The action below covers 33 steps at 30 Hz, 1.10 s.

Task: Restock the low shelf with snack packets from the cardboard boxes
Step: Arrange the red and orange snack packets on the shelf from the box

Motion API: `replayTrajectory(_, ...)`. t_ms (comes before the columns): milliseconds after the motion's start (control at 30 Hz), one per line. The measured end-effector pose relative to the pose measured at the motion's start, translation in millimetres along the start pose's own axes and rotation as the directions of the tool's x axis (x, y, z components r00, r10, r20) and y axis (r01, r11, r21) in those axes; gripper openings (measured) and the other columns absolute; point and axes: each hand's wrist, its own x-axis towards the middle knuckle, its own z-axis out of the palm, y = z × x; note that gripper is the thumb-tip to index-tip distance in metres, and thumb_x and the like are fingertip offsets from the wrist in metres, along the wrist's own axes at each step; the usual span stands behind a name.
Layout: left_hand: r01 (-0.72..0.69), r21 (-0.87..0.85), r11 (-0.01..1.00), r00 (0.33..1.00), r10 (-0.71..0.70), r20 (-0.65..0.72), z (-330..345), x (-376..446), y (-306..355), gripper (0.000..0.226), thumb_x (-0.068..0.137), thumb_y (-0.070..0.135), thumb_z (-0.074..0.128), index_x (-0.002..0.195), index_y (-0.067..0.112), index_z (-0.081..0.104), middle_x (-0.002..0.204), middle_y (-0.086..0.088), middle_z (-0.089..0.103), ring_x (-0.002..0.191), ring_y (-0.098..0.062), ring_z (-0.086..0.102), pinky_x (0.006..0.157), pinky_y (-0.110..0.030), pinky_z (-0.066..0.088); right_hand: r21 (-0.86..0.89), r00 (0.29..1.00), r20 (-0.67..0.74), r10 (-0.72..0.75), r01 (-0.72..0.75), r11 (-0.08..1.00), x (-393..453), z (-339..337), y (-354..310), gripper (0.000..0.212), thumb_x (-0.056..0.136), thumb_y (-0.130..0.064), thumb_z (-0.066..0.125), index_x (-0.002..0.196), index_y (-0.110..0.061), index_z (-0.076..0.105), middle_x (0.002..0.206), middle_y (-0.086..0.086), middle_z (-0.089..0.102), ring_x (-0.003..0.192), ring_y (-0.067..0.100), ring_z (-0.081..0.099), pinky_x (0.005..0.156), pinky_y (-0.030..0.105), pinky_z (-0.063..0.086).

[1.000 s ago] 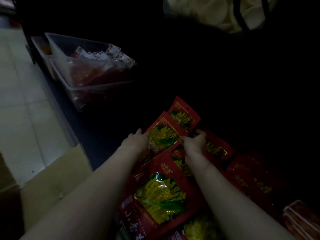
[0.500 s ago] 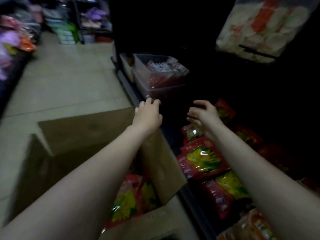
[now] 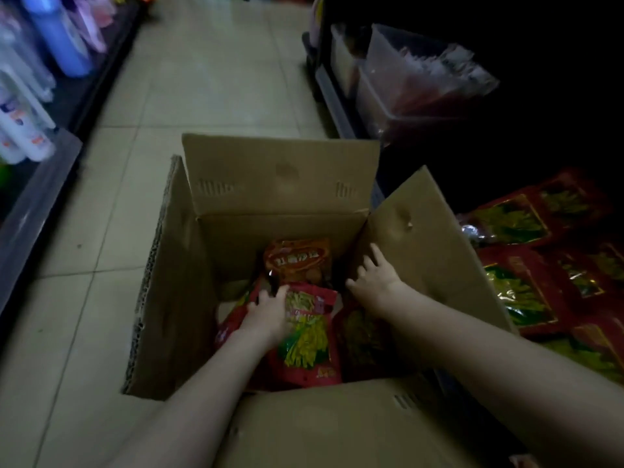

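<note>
Down on the tiled floor (image 3: 209, 82) of the aisle stands an open cardboard box (image 3: 280, 184), its four flaps folded outward and its raw corrugated edge showing along the left flap. Inside lie the snack packets: the topmost red packet (image 3: 309, 336) is glossy, with a clear window or print of yellow-green strips down its middle and a pink border, and it lies tilted across others of the same kind. Toward the far wall of the box an orange-red packet (image 3: 297, 261) leans up, bearing pale lettering on a dark band that is too blurred to read. The left hand (image 3: 268, 310) is inside the box, fingers curled over the upper left edge of the red packet and touching it; whether it has a firm hold cannot be told. The right hand (image 3: 374, 273) is spread, fingers apart, resting against the inner face of the right flap with nothing in it. To the right, in deep shadow, the low shelf (image 3: 341, 106) carries shelved packets (image 3: 520, 292) of the same red foil with gold-framed green-yellow panels, lying flat and overlapping in rows. Farther along that shelf sits a clear plastic bin (image 3: 381, 86) with small pale wrappers in it, only dimly seen. Across the aisle on the left, blurred white and blue bottles (image 3: 57, 38) stand on another shelf.
</note>
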Motion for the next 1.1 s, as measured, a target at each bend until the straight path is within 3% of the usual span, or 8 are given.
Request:
replayTrajectory(267,0.168,-0.07,0.983,0.946,-0.141,0.292,50,26,-9,0.088,0.089,0.009,0.057,0.15,0.026,-0.005,0.147,-0.021,0.031,0.116,-0.027,0.052,0.095,-0.03,0.046,0.445,0.991,-0.04,-0.13,0.134,0.885,-6,12,-13,0.065,0.094,0.0,0.04,0.15,-0.021,0.013,0.152,0.021,0.008,0.126,0.039,0.043,0.098,0.038,0.044)
replayTrajectory(400,0.101,-0.085,0.991,0.994,-0.098,0.038,39,24,-8,0.071,0.09,-0.002,0.045,0.148,0.028,0.016,0.131,-0.018,0.05,0.116,-0.033,0.053,0.095,-0.04,0.046,0.523,0.994,-0.044,-0.103,0.11,0.845,-10,16,-19,0.061,0.095,-0.002,0.041,0.149,-0.021,0.019,0.14,0.02,0.036,0.121,0.035,0.048,0.095,0.035,0.043)
replayTrajectory(500,-0.05,-0.072,0.996,0.971,0.031,-0.236,21,16,-3,0.069,0.089,-0.006,0.042,0.145,0.028,0.022,0.112,-0.014,0.059,0.106,-0.032,0.055,0.091,-0.043,0.049,0.587,0.971,-0.241,-0.007,0.151,0.796,-21,14,-12,0.049,0.094,-0.001,0.042,0.14,-0.014,0.035,0.122,0.015,0.055,0.111,0.031,0.057,0.09,0.035,0.048)
replayTrajectory(733,-0.389,-0.352,0.851,0.8,0.123,-0.588,-83,-42,46,0.038,0.087,0.005,0.061,0.121,0.021,0.053,0.103,0.001,0.059,0.099,-0.014,0.058,0.079,-0.024,0.045,0.785,0.674,-0.55,0.493,0.216,0.58,-82,-10,36,0.037,0.087,0.004,0.047,0.118,-0.013,0.037,0.09,0.014,0.06,0.083,0.033,0.061,0.064,0.036,0.047)
replayTrajectory(833,-0.508,-0.278,0.815,0.766,0.28,-0.579,-115,-77,69,0.017,0.086,0.009,0.065,0.098,0.021,0.064,0.098,0.01,0.061,0.095,-0.002,0.055,0.082,-0.019,0.042,0.83,0.563,-0.554,0.614,0.319,0.457,-122,-8,50,0.029,0.086,-0.002,0.061,0.113,-0.009,0.053,0.101,0.008,0.065,0.092,0.019,0.062,0.079,0.025,0.049)
replayTrajectory(933,-0.604,-0.201,0.771,0.71,0.406,-0.576,-135,-113,87,0.012,0.085,0.011,0.065,0.085,0.023,0.065,0.094,0.01,0.064,0.096,-0.004,0.057,0.086,-0.023,0.044,0.826,0.499,-0.561,0.661,0.389,0.407,-162,-11,55,0.011,0.084,-0.006,0.066,0.094,-0.007,0.07,0.088,-0.002,0.065,0.083,0.01,0.063,0.07,0.009,0.04)
replayTrajectory(1033,-0.644,-0.091,0.76,0.663,0.496,-0.56,-150,-144,110,0.01,0.086,0.011,0.065,0.087,0.02,0.069,0.091,0.008,0.063,0.092,-0.006,0.058,0.082,-0.02,0.042,0.803,0.439,-0.582,0.685,0.446,0.396,-199,-17,62,0.015,0.083,-0.008,0.068,0.097,-0.007,0.072,0.088,-0.003,0.063,0.072,-0.005,0.05,0.07,0.001,0.035)
replayTrajectory(1100,-0.694,-0.019,0.72,0.623,0.587,-0.517,-158,-163,132,0.014,0.087,0.009,0.063,0.096,0.016,0.071,0.091,0.007,0.063,0.093,-0.009,0.061,0.083,-0.022,0.046,0.78,0.397,-0.611,0.684,0.449,0.436,-219,-22,70,0.015,0.085,-0.009,0.066,0.099,-0.007,0.071,0.094,0.001,0.064,0.083,0.005,0.051,0.077,0.008,0.034)
